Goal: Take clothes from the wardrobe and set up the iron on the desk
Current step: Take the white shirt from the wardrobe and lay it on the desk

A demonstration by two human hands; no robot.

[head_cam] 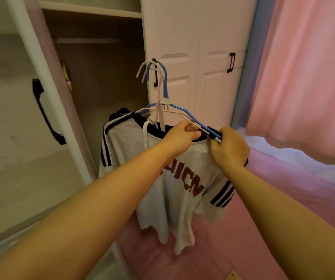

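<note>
We see one white T-shirt [168,190] hanging before the open wardrobe [94,81], carried on a bunch of at least three hangers [160,102], one blue and two pale. Our left hand [179,136] curls round the hanger arms at the collar; our right hand [230,150] grips their ends at the shirt's shoulder. Three black door handles [46,112] show

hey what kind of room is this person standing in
Most likely a bedroom. An open wardrobe with panelled doors and black handles stands ahead, pink curtains hang on the right, and what looks like a pink-covered bed lies below them. Both hands hold hangers carrying a white T-shirt.
</note>
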